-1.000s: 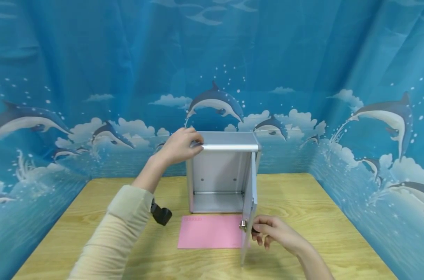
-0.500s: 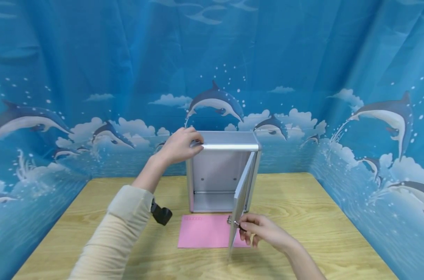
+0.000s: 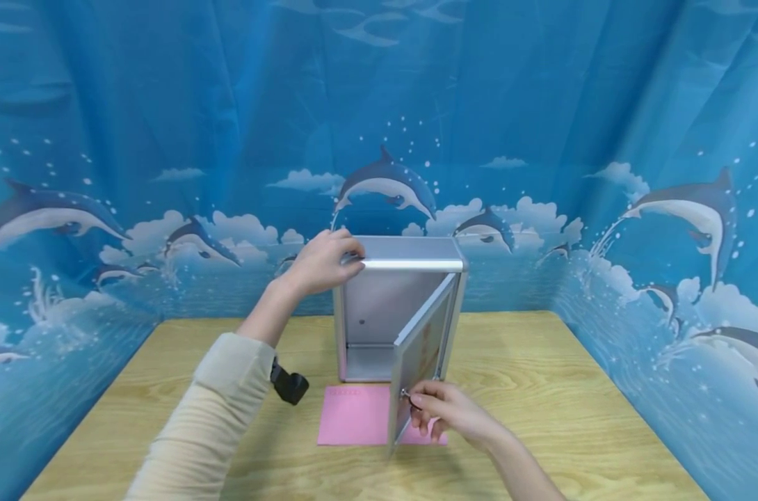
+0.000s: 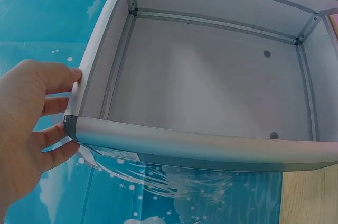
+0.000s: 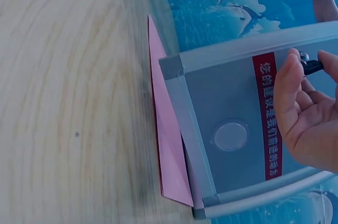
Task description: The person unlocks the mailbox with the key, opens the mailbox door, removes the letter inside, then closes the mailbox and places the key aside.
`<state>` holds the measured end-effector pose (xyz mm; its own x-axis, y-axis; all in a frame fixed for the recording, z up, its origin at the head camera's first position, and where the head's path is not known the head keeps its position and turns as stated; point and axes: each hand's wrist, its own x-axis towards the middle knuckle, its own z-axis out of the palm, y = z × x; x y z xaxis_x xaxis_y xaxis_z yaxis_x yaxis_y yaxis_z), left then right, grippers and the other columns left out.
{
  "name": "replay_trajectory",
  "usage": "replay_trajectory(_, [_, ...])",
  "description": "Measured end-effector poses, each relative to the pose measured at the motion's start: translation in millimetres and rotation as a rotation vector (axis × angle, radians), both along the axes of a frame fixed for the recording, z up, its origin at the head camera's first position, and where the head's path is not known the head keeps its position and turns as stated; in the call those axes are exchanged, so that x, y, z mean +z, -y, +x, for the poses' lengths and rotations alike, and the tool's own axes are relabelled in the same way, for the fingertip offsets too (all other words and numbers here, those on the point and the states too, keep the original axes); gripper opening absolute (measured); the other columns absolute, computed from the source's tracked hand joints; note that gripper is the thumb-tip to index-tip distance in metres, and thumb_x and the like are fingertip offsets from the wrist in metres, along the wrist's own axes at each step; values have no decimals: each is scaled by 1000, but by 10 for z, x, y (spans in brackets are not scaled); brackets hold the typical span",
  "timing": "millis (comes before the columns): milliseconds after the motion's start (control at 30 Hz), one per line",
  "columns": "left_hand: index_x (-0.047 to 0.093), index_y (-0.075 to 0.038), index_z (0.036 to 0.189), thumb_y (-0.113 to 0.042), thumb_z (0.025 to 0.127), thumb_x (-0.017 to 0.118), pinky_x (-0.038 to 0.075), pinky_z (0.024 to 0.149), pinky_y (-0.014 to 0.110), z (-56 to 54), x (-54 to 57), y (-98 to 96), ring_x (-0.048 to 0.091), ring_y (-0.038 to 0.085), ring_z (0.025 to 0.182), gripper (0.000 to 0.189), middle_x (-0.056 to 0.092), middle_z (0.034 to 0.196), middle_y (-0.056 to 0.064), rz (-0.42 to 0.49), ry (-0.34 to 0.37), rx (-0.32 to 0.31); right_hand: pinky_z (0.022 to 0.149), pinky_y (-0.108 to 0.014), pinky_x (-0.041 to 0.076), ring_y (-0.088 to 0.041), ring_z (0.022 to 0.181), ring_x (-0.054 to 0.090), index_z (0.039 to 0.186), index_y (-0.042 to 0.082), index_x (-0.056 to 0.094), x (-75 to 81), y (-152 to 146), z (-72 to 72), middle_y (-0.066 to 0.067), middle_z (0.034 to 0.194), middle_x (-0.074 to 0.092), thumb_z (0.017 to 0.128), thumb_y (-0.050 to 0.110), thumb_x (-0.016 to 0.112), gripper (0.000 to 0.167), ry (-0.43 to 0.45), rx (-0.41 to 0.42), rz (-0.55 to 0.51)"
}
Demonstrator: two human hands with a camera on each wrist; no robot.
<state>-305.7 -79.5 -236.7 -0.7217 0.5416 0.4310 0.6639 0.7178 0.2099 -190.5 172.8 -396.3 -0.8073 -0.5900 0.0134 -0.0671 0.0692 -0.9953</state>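
Observation:
A silver metal suggestion box [image 3: 410, 248] stands upright on the table, its door [image 3: 419, 351] ajar on the right-hand hinge. My left hand [image 3: 324, 261] holds the top left corner of the frame; in the left wrist view the thumb lies on one side and the fingers on the other. With thumb and fingertips, my right hand [image 3: 452, 412] pinches a black-headed key [image 5: 312, 66] in the door's lock [image 5: 303, 55]. Inside the box [image 4: 200, 76] are bare grey walls. A pink envelope [image 3: 354, 417] lies flat in front of the box, partly behind the door.
The wood-grain table [image 3: 542, 390] extends to both sides of the box. A blue dolphin-print curtain [image 3: 229, 139] surrounds its back and sides. By the left wrist hangs a black strap piece [image 3: 289, 385]. The door's face bears a red label strip [image 5: 268, 113] and a round disc [image 5: 230, 136].
My right hand has swung the door leftward by the key, from pointing straight out to partly across the opening. The left hand has stayed on the corner.

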Motion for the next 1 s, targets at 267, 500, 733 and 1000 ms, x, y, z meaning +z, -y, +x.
replay_trajectory(267, [67, -11, 102, -20, 90, 60, 40, 79, 38, 12, -3, 5, 49, 20, 88, 16, 58, 99, 3, 4, 7, -14, 49, -20, 48, -11, 64, 55, 108, -13, 51, -11, 168, 1, -6, 77, 59, 97, 24, 49, 38, 17, -89, 29])
replay_trajectory(500, [67, -11, 103, -19, 90, 60, 40, 79, 37, -11, -1, 12, 50, 20, 88, 17, 59, 100, 3, -2, -9, -19, 49, -21, 48, -12, 63, 54, 111, -10, 51, 37, 332, -52, -6, 76, 59, 96, 28, 51, 41, 22, -161, 67])
replay_trajectory(733, [67, -10, 102, -19, 90, 60, 40, 84, 40, -3, 1, 7, 51, 20, 90, 17, 59, 100, 4, 2, -12, -21, 51, -24, 50, -14, 63, 57, 113, -10, 51, 5, 489, -171, -6, 77, 60, 95, 30, 51, 43, -5, -204, 91])
replay_trajectory(1000, [67, -11, 102, -19, 90, 60, 41, 78, 37, 3, -6, 3, 49, 20, 88, 16, 59, 99, 4, 2, -25, -7, 53, -32, 52, -18, 62, 58, 108, -6, 55, 16, 623, -274, -8, 76, 61, 95, 32, 51, 41, -76, -261, 143])
